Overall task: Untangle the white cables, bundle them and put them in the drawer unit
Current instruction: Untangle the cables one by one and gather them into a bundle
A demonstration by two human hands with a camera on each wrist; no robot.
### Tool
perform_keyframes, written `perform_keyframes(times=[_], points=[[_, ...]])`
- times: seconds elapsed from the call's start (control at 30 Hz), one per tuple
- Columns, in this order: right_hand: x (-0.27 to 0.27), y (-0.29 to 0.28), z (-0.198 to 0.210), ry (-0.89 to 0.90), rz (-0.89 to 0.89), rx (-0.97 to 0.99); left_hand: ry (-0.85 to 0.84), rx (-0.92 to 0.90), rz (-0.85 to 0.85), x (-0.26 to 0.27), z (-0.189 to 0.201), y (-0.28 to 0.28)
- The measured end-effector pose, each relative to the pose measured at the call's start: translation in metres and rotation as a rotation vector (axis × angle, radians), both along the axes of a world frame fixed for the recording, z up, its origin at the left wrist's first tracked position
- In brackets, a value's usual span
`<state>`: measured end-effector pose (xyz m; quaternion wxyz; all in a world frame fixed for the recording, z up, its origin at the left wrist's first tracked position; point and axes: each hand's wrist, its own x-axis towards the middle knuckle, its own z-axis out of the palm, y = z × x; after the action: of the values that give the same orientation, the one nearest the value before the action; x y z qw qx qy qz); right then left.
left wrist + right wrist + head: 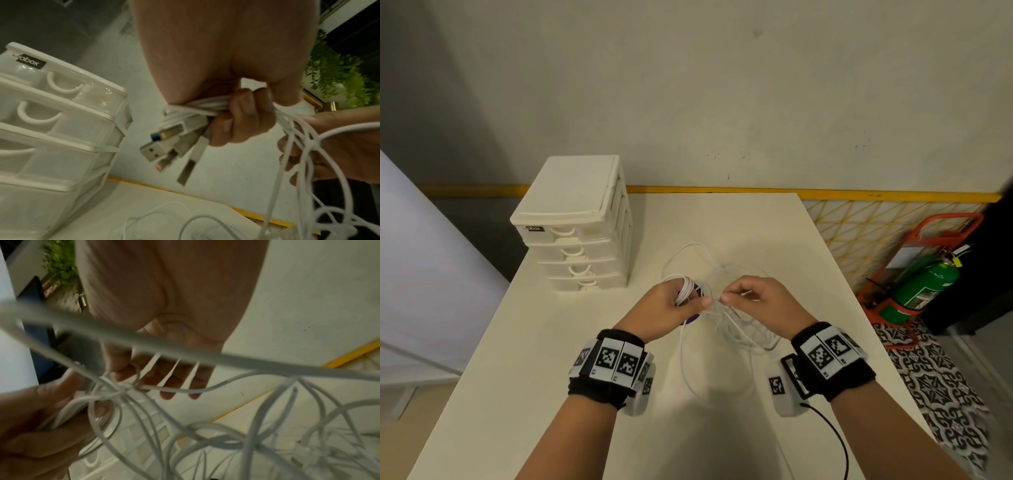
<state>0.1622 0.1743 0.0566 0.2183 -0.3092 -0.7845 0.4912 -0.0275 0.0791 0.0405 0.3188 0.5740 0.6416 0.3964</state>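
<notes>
Head view: above the middle of the table (551,359), the left hand (671,310) grips a gathered bunch of white cables (739,329) while the right hand (753,301) pinches a strand beside it. Left wrist view alone shows USB plugs (164,146) jutting below the curled fingers (242,116); right wrist view alone shows a knot (119,391). The drawer unit (575,222) stands at the far left corner.

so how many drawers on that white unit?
4, stacked one above another in the drawer unit at the table's back-left corner, all closed, each with a curved front handle. The lowest is only partly visible from the head view.
</notes>
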Motion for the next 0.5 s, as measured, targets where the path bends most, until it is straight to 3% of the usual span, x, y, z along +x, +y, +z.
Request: perform_keyframes(times=[0.17, 0.27, 0.37, 0.5], points=[[-0.005, 0.007, -0.003, 0.113, -0.307, 0.084, 0.072, 0.087, 0.11, 0.005, -0.006, -0.003], [-0.008, 0.006, -0.012, 0.022, -0.351, 0.08, 0.154, 0.123, 0.128, 0.003, -0.008, -0.004], [-0.008, 0.001, -0.012, -0.071, -0.256, 0.262, 0.195, 0.145, 0.126, 0.006, -0.007, -0.004], [-0.014, -0.001, 0.002, -0.09, 0.078, 0.659, 0.255, 0.18, 0.144, 0.013, -0.003, -0.003]])
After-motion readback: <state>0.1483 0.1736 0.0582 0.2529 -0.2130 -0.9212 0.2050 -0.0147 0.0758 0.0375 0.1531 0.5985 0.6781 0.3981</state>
